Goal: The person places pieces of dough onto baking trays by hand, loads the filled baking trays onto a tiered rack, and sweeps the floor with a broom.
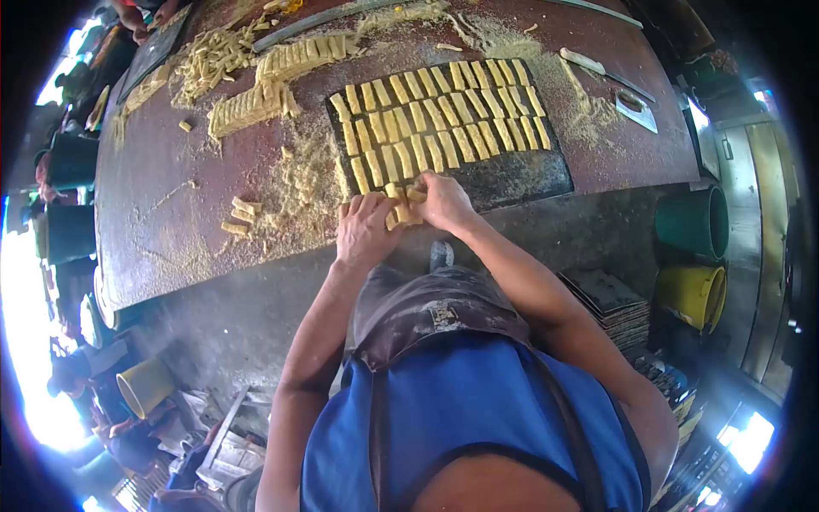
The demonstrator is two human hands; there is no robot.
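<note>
A dark flat baking tray (520,179) lies at the table's near edge, with three rows of pale dough strips (431,154) across its far and middle parts. My left hand (365,229) is closed around a few dough strips (396,205) at the tray's near left corner. Close beside it, my right hand (445,203) pinches a dough strip (415,195) between thumb and fingers. Some of the strips between my hands are partly covered by my fingers.
On the floury table (162,222) are stacked cut strips (252,109), a heap of dough scraps (217,64), a white-handled knife (584,61) and a metal scraper (636,113). Green (693,222) and yellow (693,297) buckets stand right. Another person's hand (132,21) shows at far left.
</note>
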